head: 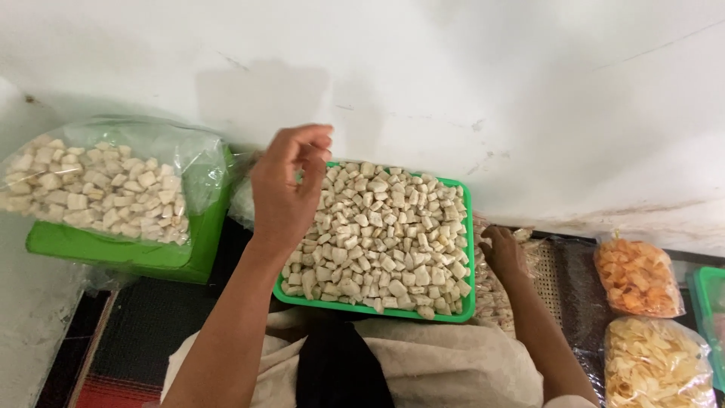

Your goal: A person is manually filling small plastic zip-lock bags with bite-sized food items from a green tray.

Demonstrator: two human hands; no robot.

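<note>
Our left hand [287, 185] hovers over the shallow green plastic tray [469, 227] of pale cracker chunks [385, 234], fingertips pinched together; whether they hold anything we cannot tell. Our right hand [502, 253], right of the tray, rests on a half-hidden clear bag [491, 291], its grip unclear.

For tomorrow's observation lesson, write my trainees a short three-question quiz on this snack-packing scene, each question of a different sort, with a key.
1. True or false: the left hand is raised above the green tray of pale cracker pieces.
2. Multiple choice: the right hand rests on A) the orange chip bag, B) clear packets beside the tray's right edge, C) the wall.
3. Fill in: the big clear bag of pale pieces on the left sits in a ____ bin.

Key: 1 true; 2 B; 3 green.
</note>
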